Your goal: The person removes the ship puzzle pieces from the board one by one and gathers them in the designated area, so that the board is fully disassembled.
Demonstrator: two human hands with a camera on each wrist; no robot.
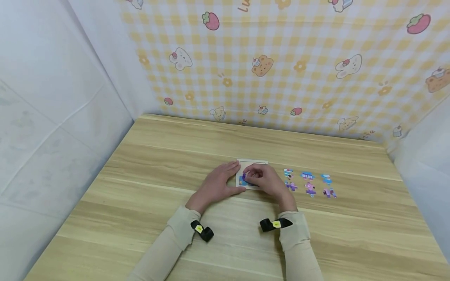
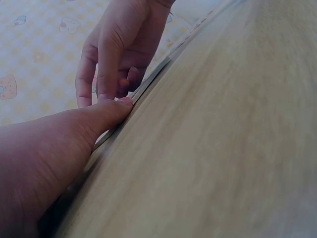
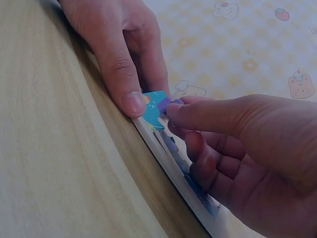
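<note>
A small white-rimmed puzzle tray (image 1: 253,160) lies on the table, with blue jigsaw pieces (image 3: 152,115) along its near side. My right hand (image 1: 265,178) is over the tray and pinches a purple puzzle piece (image 3: 173,103) between thumb and index finger; the other fingers are curled. That piece is right at the blue piece in the tray's near left corner. My left hand (image 1: 221,183) rests at the tray's left side, fingers stretched along the left rim and thumb (image 2: 116,110) pressing the near edge. The right hand hides much of the tray's interior in the head view.
Several loose puzzle pieces (image 1: 309,188) lie in two rows on the wooden table (image 1: 168,156), right of the tray. A checked cloth (image 1: 299,47) hangs behind the table, with white cloth (image 1: 52,97) at the left. Black straps are around both wrists.
</note>
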